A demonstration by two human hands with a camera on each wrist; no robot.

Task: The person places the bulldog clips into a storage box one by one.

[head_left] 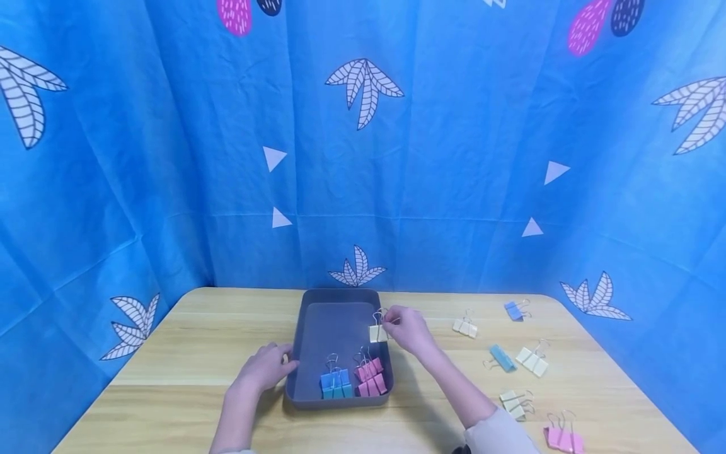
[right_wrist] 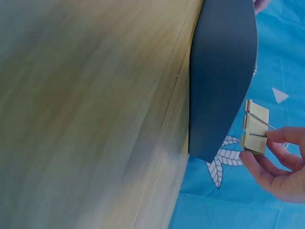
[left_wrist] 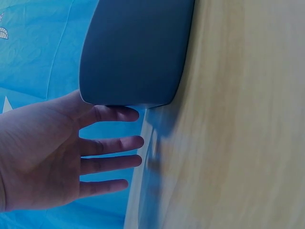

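Observation:
Over the right rim of a dark grey tray (head_left: 340,328), my right hand (head_left: 409,329) pinches a pale yellow binder clip (head_left: 378,333). In the right wrist view, thumb and fingers of the right hand (right_wrist: 286,164) hold the clip (right_wrist: 256,125) beside the tray wall (right_wrist: 221,81). My left hand (head_left: 265,367) touches the tray's left rim. The left wrist view shows the left hand (left_wrist: 47,148) with fingers straight and spread by the tray's side (left_wrist: 133,52); its thumb is hidden there. Blue and teal clips (head_left: 336,383) and pink clips (head_left: 370,377) stand in the tray's near end.
To the right, the wooden table (head_left: 227,328) holds loose binder clips: several pale yellow ones (head_left: 532,361), a blue one (head_left: 514,311), a teal one (head_left: 502,358) and a pink one (head_left: 564,439). A blue patterned curtain (head_left: 363,176) hangs behind the table.

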